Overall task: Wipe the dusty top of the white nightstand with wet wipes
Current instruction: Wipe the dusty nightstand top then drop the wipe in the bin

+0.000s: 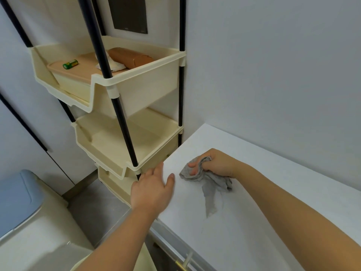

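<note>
Crumpled grey wet wipe (pixel 205 176) on flat white nightstand top (pixel 273 192).
Right hand (pixel 216 163) clenches it; left hand (pixel 154 186), fingers released, at the edge.

no legible txt, green cylinder (pixel 70 64) label too blurry

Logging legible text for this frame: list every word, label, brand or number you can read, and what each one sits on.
No text here is legible.
Green cylinder on the pink lid: printed markings, too blurred to read.
Dark wall panel: tiny mark near its lower edge, too small to read.
Brown box: no readable print.
Grey wipe and nightstand top: no print visible.
</note>
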